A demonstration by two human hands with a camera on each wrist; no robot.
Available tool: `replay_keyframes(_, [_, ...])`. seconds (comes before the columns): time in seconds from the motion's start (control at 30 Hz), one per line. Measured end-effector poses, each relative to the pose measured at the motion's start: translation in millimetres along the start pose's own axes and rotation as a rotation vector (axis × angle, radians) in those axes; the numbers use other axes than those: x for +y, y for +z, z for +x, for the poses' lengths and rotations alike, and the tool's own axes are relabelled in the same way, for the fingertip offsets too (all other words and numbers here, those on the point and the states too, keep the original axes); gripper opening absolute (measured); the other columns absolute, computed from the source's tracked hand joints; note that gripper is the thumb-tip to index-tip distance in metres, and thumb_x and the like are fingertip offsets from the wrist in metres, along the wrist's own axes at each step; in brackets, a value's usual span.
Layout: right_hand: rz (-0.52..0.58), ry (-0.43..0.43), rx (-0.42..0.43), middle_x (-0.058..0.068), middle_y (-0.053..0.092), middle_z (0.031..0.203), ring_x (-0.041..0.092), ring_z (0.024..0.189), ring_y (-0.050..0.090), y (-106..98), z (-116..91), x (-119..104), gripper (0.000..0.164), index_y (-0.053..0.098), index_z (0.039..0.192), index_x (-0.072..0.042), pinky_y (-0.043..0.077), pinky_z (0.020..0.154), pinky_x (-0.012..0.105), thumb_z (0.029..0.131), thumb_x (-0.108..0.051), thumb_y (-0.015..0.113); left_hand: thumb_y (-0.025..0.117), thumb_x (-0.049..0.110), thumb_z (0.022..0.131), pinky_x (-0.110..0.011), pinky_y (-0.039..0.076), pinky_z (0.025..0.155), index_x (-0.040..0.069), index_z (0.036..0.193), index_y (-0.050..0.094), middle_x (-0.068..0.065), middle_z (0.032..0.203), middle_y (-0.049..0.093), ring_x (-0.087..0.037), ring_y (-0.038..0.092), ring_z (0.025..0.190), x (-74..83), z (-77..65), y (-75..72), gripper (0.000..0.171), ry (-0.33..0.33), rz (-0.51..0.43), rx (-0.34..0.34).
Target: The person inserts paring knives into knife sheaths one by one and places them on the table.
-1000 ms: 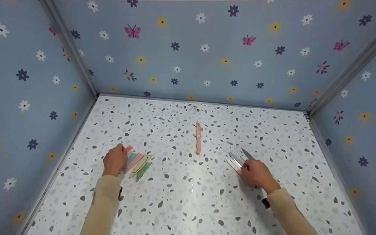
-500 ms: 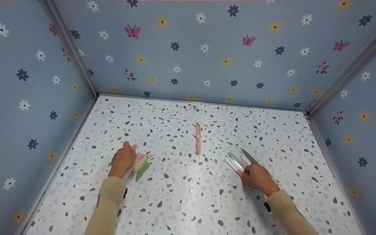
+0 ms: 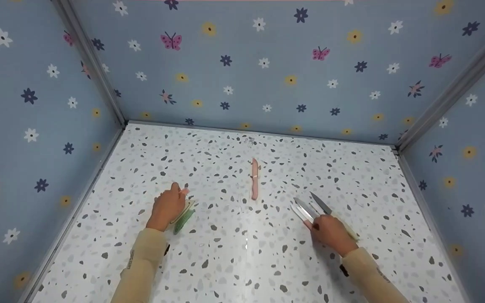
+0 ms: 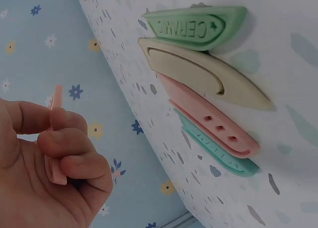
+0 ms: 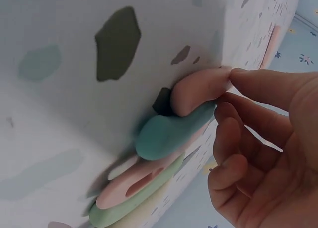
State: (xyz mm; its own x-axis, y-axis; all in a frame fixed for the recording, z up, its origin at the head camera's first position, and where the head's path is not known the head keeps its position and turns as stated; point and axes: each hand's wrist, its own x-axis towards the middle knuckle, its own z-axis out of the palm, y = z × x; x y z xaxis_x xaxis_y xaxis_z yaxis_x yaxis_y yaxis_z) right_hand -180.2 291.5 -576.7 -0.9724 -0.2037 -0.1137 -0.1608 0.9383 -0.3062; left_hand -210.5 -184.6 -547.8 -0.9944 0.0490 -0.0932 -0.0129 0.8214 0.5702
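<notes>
My left hand [image 3: 169, 206] pinches a pink knife blade cover [image 4: 56, 101], raised above a row of loose covers. That row holds a green cover marked CERAMIC [image 4: 198, 27], a cream one [image 4: 198, 71], a pink one with diamond holes [image 4: 213, 121] and a teal one [image 4: 218, 151]. On the right, several bare-bladed knives lie side by side, blades pointing away. My right hand [image 3: 331, 233] pinches the pink handle [image 5: 198, 91] of the leftmost knife between thumb and index finger. Against it lies a teal handle [image 5: 169, 136], then a slotted pink handle [image 5: 144, 181] and a green handle [image 5: 114, 210].
Between the hands, farther back, a pink knife [image 3: 255, 179] lies with its pink cover on its blade. All lie on a white speckled tabletop [image 3: 221, 265]. Blue flowered panels [image 3: 242, 63] wall in the back and both sides.
My left hand, still holding the pink cover, has moved right across the row of covers. My right hand has shifted slightly toward me, so more of the rightmost knife's pale handle shows.
</notes>
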Motion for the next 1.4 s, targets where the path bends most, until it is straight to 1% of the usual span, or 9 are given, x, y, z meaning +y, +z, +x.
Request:
replay_keyframes(0.2, [-0.008,-0.007,0.012,0.000,0.052,0.064,0.015,0.053,0.046,4,-1,-4,0.024,0.060,0.068,-0.009,0.041,0.051,0.031,0.087,-0.020,0.068,0.035,0.024,0.102,-0.036,0.034,0.047,0.002,0.100,0.045,-0.009,0.061,0.048,-0.021,0.043,0.048,10.6,-4.1,8.3,0.024,0.026,0.000,-0.013])
replay_keyframes(0.33, [-0.017,-0.019,0.016,-0.002,0.050,0.061,0.014,0.052,0.045,6,-2,-7,0.028,0.057,0.066,-0.012,0.040,0.050,0.031,0.089,-0.024,0.066,0.036,0.021,0.101,-0.034,0.034,0.048,0.003,0.102,0.045,-0.008,0.064,0.049,-0.019,0.042,0.050,20.6,-5.0,11.8,0.021,0.035,0.010,-0.027])
replay_keyframes(0.43, [-0.011,-0.016,0.009,-0.003,0.049,0.060,0.013,0.051,0.045,6,-2,-8,0.029,0.057,0.066,-0.013,0.039,0.049,0.030,0.091,-0.027,0.064,0.037,0.022,0.102,-0.032,0.032,0.046,0.004,0.099,0.045,-0.006,0.061,0.046,-0.017,0.039,0.048,29.3,-6.3,14.2,0.020,0.066,-0.004,-0.028])
replay_keyframes(0.6, [0.013,0.000,-0.006,-0.002,0.048,0.059,0.013,0.050,0.045,6,-1,-12,0.030,0.056,0.066,-0.012,0.039,0.048,0.029,0.092,-0.026,0.062,0.037,0.020,0.101,-0.030,0.029,0.045,0.007,0.090,0.042,-0.004,0.058,0.040,-0.016,0.035,0.046,41.8,-8.9,17.3,0.018,0.120,-0.028,-0.017])
replay_keyframes(0.77, [0.034,0.014,-0.046,0.000,0.047,0.063,0.014,0.053,0.044,7,-1,-14,0.033,0.055,0.063,-0.013,0.038,0.050,0.030,0.093,-0.025,0.060,0.037,0.018,0.100,-0.030,0.028,0.046,0.008,0.089,0.044,-0.003,0.059,0.040,-0.015,0.034,0.047,51.2,-10.2,20.6,0.017,0.126,-0.035,-0.034])
replay_keyframes(0.97, [0.067,0.075,-0.093,0.002,0.050,0.069,0.017,0.057,0.048,8,-1,-16,0.026,0.061,0.072,-0.010,0.041,0.052,0.031,0.093,-0.026,0.061,0.037,0.021,0.102,-0.030,0.030,0.049,0.010,0.084,0.045,-0.002,0.061,0.039,-0.015,0.034,0.050,57.6,-12.9,28.7,0.022,0.122,-0.052,-0.059])
replay_keyframes(1.1, [0.079,0.099,-0.107,0.002,0.051,0.070,0.018,0.059,0.049,8,-1,-17,0.028,0.060,0.080,-0.008,0.042,0.053,0.032,0.094,-0.032,0.059,0.041,0.025,0.102,-0.030,0.030,0.049,0.011,0.081,0.045,-0.001,0.060,0.036,-0.016,0.034,0.050,63.0,-16.3,35.5,0.025,0.146,-0.058,-0.051])
replay_keyframes(1.23, [0.098,0.067,-0.070,0.002,0.051,0.072,0.017,0.060,0.048,4,0,-18,0.030,0.058,0.083,-0.008,0.041,0.055,0.033,0.096,-0.034,0.055,0.043,0.024,0.102,-0.030,0.032,0.048,0.011,0.081,0.046,-0.001,0.059,0.037,-0.015,0.037,0.050,71.4,-18.7,42.6,0.025,0.176,-0.075,-0.057])
replay_keyframes(1.4, [0.148,-0.021,-0.003,0.000,0.047,0.066,0.014,0.055,0.045,-7,2,-24,0.029,0.054,0.082,-0.011,0.038,0.051,0.032,0.098,-0.035,0.051,0.043,0.022,0.101,-0.031,0.035,0.048,0.012,0.082,0.048,-0.001,0.060,0.042,-0.015,0.042,0.050,83.5,-18.4,52.3,0.023,0.192,-0.099,-0.072])
